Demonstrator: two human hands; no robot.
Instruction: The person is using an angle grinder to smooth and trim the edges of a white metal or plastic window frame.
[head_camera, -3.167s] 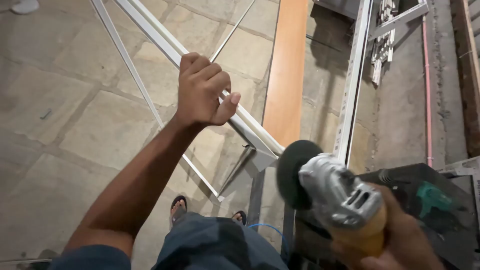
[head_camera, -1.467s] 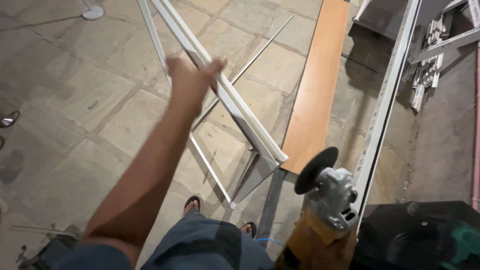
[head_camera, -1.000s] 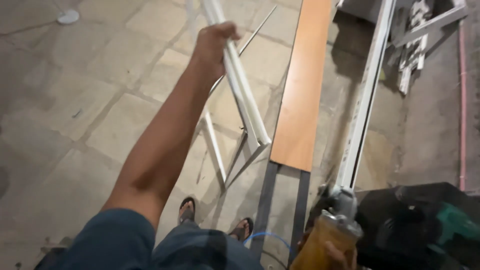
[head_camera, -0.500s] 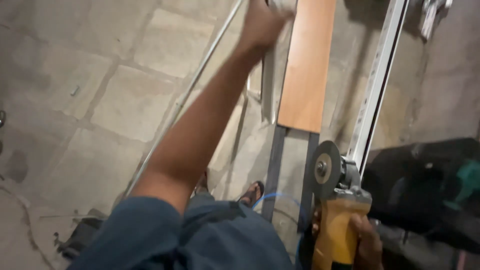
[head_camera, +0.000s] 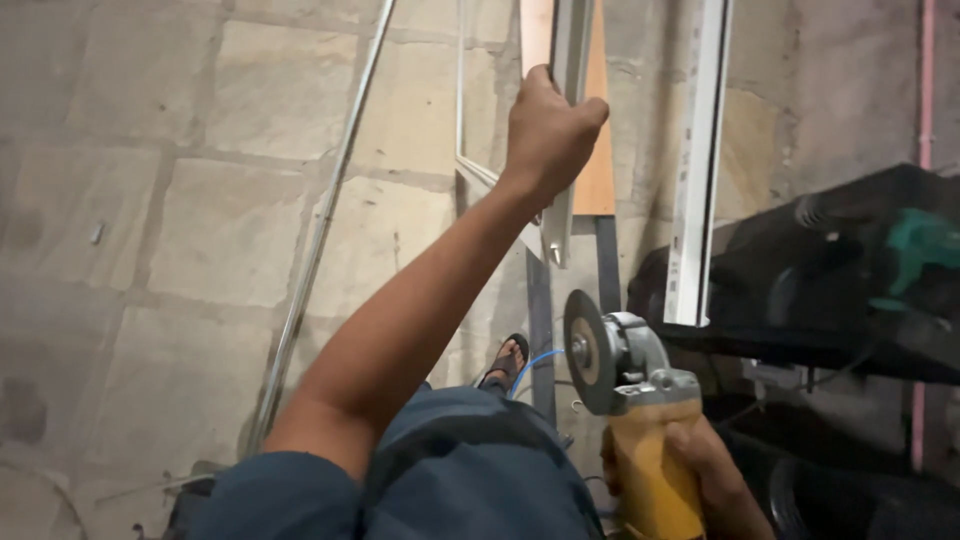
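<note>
My left hand is stretched forward and closed around a white metal frame profile that runs away from me, its cut end hanging just below my fist. My right hand grips the yellow body of an angle grinder low at the right. Its dark disc faces left, a little below the profile's end and apart from it.
An orange wooden board lies on the stone-tiled floor behind the profile. A second white rail runs alongside at the right, and a thin metal rod lies at the left. A black and green machine sits at the right. My sandalled foot shows below.
My left hand has swung the white profile from a slant to nearly straight ahead and drawn it closer. The grinder has come up into view beneath the profile's end.
</note>
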